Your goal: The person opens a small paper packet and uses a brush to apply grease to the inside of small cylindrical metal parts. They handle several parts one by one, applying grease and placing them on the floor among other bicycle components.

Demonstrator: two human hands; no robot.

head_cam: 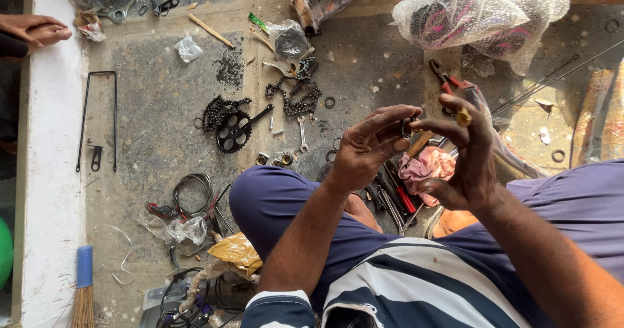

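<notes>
The left hand and right hand meet above the person's lap, fingertips pinching a small dark ring-shaped part between them, raised close to eye level, probably so it can be inspected or turned. Just beyond the part on the floor lie a pink rag and red-handled pliers (kept within easy reach, it seems). Farther left of the part sits a black chainring with crank, beside a coiled chain and a small spanner. Beyond the part, a bubble-wrapped bundle rests.
</notes>
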